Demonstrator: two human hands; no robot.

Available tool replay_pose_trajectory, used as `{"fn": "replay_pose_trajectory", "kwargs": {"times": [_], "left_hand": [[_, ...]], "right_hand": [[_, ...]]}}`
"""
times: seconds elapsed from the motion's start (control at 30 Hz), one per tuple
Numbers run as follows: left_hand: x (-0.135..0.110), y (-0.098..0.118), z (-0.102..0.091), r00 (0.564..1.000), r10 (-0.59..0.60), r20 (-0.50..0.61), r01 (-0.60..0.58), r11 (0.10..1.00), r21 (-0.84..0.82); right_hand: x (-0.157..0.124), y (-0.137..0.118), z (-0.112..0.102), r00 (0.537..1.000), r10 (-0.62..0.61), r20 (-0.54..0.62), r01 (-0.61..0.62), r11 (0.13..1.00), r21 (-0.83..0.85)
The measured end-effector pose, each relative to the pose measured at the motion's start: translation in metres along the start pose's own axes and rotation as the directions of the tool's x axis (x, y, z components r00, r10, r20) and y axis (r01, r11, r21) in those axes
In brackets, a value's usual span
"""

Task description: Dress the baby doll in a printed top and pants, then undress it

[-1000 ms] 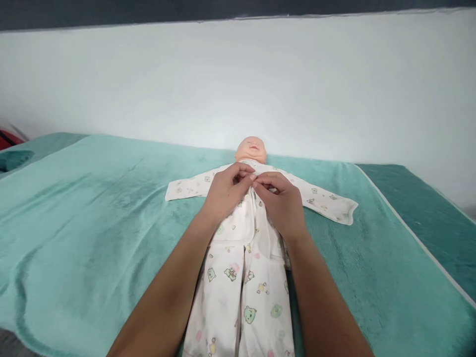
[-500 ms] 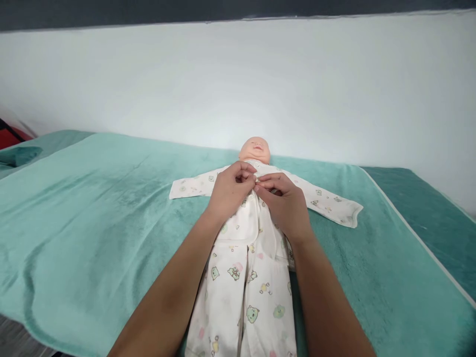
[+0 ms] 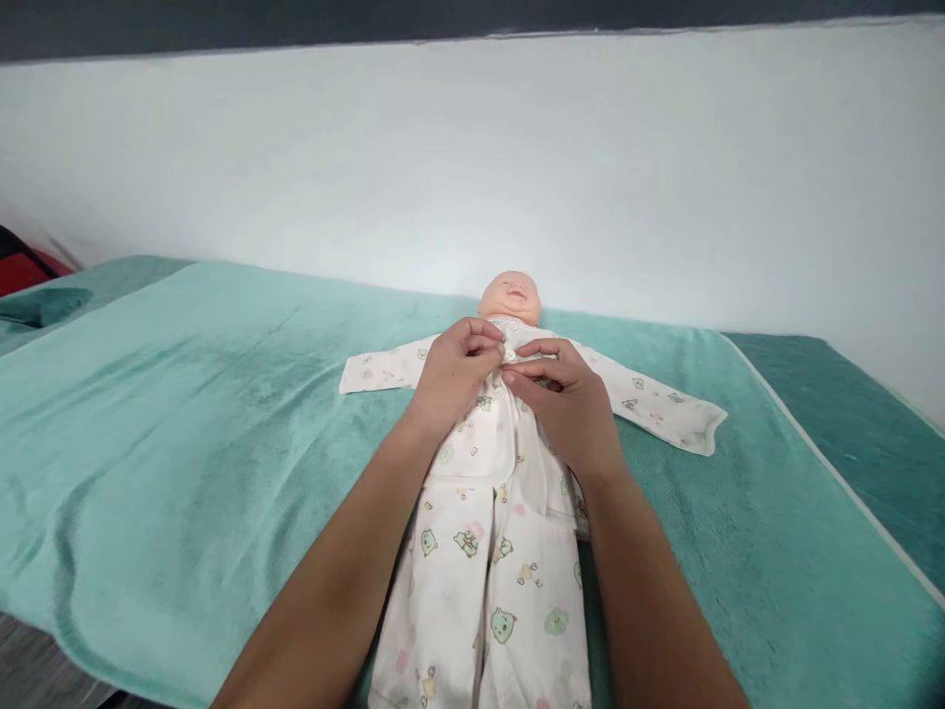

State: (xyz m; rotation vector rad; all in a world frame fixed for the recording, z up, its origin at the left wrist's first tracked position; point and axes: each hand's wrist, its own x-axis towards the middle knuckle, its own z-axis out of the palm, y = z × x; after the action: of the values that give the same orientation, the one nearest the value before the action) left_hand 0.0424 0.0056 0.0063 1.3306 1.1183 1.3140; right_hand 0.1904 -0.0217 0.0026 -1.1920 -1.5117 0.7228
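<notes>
A baby doll [image 3: 509,293] lies on its back on a teal blanket [image 3: 192,414], dressed in a white romper [image 3: 487,551] printed with small bears, its sleeves spread out to both sides. My left hand [image 3: 452,374] and my right hand [image 3: 565,399] meet on the doll's upper chest. Both pinch the romper's front edges together at a small round snap [image 3: 509,355] just below the collar. The fingers of both hands are closed on the fabric.
A white wall rises right behind the doll's head. A darker teal cover [image 3: 849,443] lies under the blanket at the right. Something red and dark [image 3: 22,264] sits at the far left edge.
Both hands stay pinched at the chest closure. The fingers have shifted slightly and the snap now shows between them.
</notes>
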Motion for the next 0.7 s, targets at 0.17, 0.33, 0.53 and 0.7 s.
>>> {"fn": "replay_pose_trajectory", "kwargs": {"times": [0.17, 0.33, 0.53, 0.7], "left_hand": [[0.002, -0.002, -0.002, 0.999, -0.004, 0.036, 0.004, 1.0, -0.022], [-0.002, 0.001, -0.001, 0.999, 0.031, 0.034, -0.034, 0.995, 0.093], [-0.006, 0.006, -0.009, 0.992, 0.031, 0.123, -0.051, 0.986, 0.16], [-0.009, 0.019, -0.024, 0.956, 0.017, 0.291, -0.093, 0.964, 0.249]], "right_hand": [[0.001, 0.003, 0.003, 1.0, -0.012, -0.015, 0.012, 1.0, 0.016], [0.001, -0.001, -0.003, 1.0, 0.001, -0.009, 0.0, 1.0, 0.025], [-0.011, -0.024, -0.019, 0.98, 0.154, 0.129, -0.101, 0.933, -0.345], [-0.02, -0.04, -0.017, 0.959, 0.247, 0.141, -0.101, 0.76, -0.642]]}}
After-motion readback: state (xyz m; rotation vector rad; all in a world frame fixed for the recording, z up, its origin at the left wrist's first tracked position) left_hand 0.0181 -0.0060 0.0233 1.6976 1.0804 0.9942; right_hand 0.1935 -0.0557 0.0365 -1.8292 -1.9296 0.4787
